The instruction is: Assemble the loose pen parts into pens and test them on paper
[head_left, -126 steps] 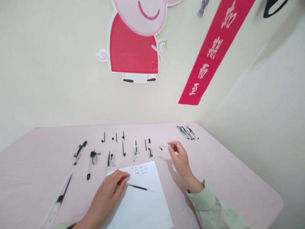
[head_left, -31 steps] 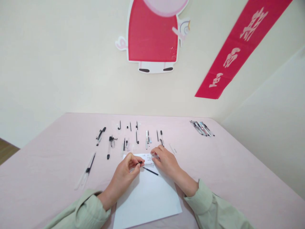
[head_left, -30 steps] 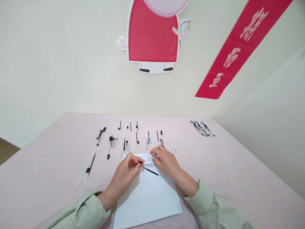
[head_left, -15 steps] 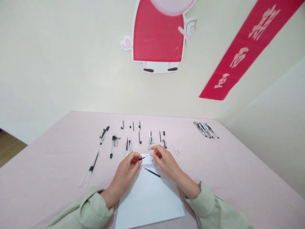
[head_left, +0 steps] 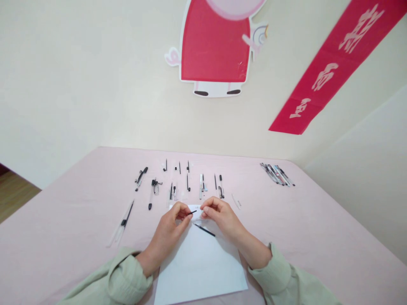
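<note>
My left hand (head_left: 173,222) pinches a thin black pen part (head_left: 193,212) between thumb and fingertips, its end pointing right. Facing it across a small gap, my right hand (head_left: 221,216) has thumb and forefinger pressed together; whatever they hold, if anything, is too small to make out. Both hands hover over the top of a white sheet of paper (head_left: 200,267). A black pen refill (head_left: 205,230) lies slanted on that paper, just below the fingertips. Small marks show on the paper between the hands.
Rows of taken-apart pens lie beyond the hands, among them a clear barrel with a black cap (head_left: 150,199). Left of the paper are a refill and clear tubes (head_left: 123,222). A bundle of pens (head_left: 277,174) rests at the back right of the pink tablecloth (head_left: 318,245).
My right hand has closed its thumb and forefinger into a tighter pinch. The black pen part in my left hand reaches slightly closer to it. The view has shifted a little.
</note>
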`<state>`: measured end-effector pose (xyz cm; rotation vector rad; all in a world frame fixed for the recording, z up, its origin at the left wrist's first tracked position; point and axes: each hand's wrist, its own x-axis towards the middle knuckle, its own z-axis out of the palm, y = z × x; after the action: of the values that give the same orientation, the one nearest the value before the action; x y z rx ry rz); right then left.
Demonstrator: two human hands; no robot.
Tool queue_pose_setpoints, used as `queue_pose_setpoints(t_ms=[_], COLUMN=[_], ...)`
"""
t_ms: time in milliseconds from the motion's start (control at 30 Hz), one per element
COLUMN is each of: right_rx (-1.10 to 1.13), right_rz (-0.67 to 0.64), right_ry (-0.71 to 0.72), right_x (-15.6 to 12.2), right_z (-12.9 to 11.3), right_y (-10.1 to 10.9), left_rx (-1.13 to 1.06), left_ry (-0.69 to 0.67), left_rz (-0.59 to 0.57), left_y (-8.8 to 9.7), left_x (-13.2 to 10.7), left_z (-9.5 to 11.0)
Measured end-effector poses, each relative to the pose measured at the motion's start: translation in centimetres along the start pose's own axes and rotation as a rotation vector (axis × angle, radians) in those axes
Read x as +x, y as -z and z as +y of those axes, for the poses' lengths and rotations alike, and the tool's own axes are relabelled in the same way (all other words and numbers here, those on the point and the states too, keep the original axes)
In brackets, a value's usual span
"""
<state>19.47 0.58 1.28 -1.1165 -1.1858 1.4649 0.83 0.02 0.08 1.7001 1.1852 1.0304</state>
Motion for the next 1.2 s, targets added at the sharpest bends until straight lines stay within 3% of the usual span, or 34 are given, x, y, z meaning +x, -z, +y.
queue_pose_setpoints(t_ms=[167, 300, 700, 933, 1200], right_rx=[0.250, 0.398, 0.441, 0.480, 0.588], right_rz=[0.027, 0.033, 0.083, 0.055, 0.042], right_ry=[-0.177, -0.215, -0.231, -0.205, -0.291], right_x=[-0.2, 0.0, 2.1, 4.1, 4.2], right_z=[-0.2, -0.5, -1.0, -1.0, -1.3], right_y=[-0.2, 0.3, 1.1, 0.5, 0.0], left_rx=[-0.002, -0.011, -0.030, -0.059, 0.062], left_ry=[-0.007, -0.006, 0.025, -0.020, -0.168], left_rz=[0.007, 0.005, 0.047, 0.067, 0.005], left_y=[-0.1, -0.1, 0.0, -0.5, -1.5], left_x=[0.0, 0.0, 1.6, 4.9, 4.7], left_z=[0.1, 0.2, 0.3, 1.4, 0.5])
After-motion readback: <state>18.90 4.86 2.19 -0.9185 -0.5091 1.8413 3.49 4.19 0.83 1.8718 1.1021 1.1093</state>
